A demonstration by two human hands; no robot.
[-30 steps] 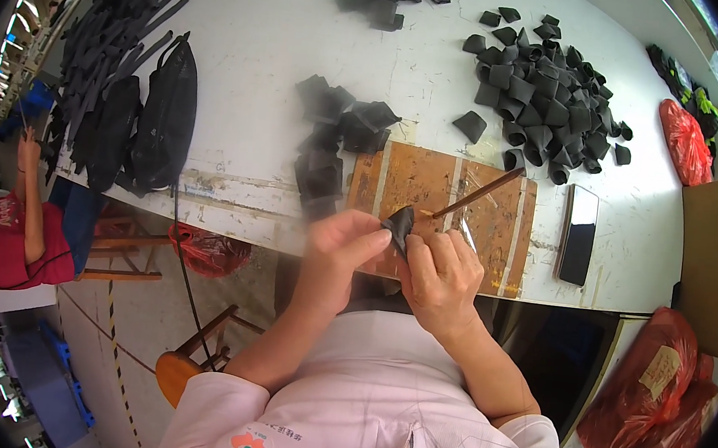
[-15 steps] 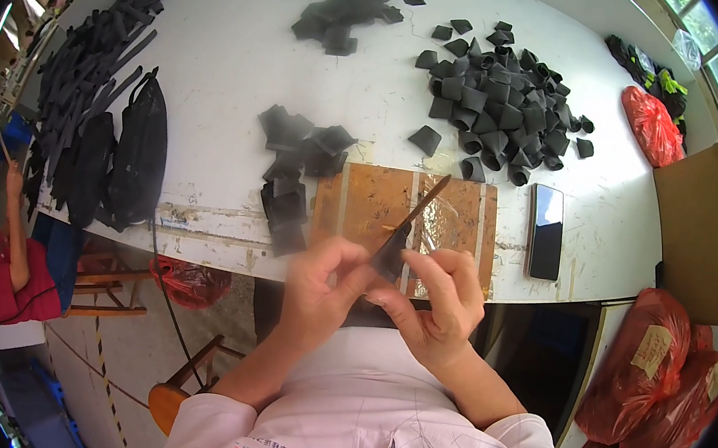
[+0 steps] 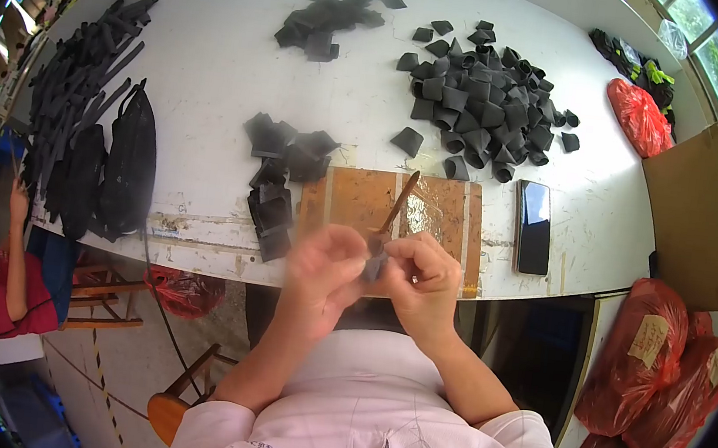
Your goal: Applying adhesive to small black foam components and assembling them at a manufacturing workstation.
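Observation:
Above the front edge of the table, both my hands are close together at a small dark fabric piece [image 3: 375, 267]. The thumb and fingertips of my right hand [image 3: 424, 288] pinch it from the right. My left hand [image 3: 324, 268], blurred, has its thumb and curled fingers closed at the piece's left side. Beyond the fingers a thin brown stick-like tool [image 3: 402, 200] slants up over the brown board [image 3: 340, 196]; its lower end is hidden by my hands. Left of the board lie flat dark fabric pieces [image 3: 272, 206], and past it to the right is a heap of folded dark pieces [image 3: 486, 97].
A phone [image 3: 534, 229] lies right of the board. Long dark strips [image 3: 76, 81] and black bags [image 3: 129, 169] cover the table's left side. A cardboard box [image 3: 698, 207] and red bags [image 3: 638, 358] stand at right. Another person [image 3: 3, 283] is at left.
My hands have shifted slightly left and lower the dark piece shows less between them. The stick-like tool stands steeper. The whole view has shifted a little.

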